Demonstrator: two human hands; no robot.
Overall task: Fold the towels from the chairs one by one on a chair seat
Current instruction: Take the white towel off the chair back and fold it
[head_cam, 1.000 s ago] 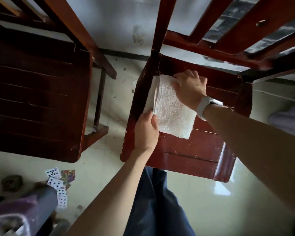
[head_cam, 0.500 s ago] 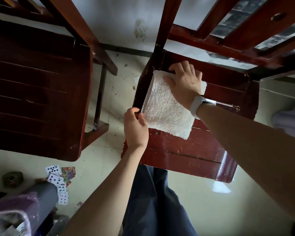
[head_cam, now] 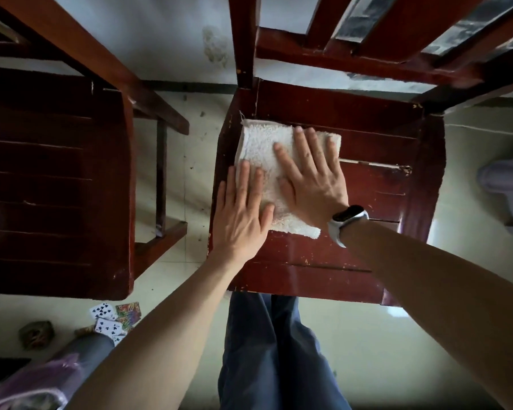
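Head view: left hand (head_cam: 240, 216) and right hand (head_cam: 311, 176) press flat, fingers spread, on folded towel (head_cam: 256, 143) on chair seat (head_cam: 367, 184)

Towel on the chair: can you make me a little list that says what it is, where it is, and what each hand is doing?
thing: white towel, folded into a small rectangle
where: on the left part of the red wooden chair seat
left hand: flat, fingers straight, pressing the towel's left edge
right hand: flat, fingers spread, pressing the towel's middle
on right wrist: white watch
nearby: second chair to the left; playing cards on the floor
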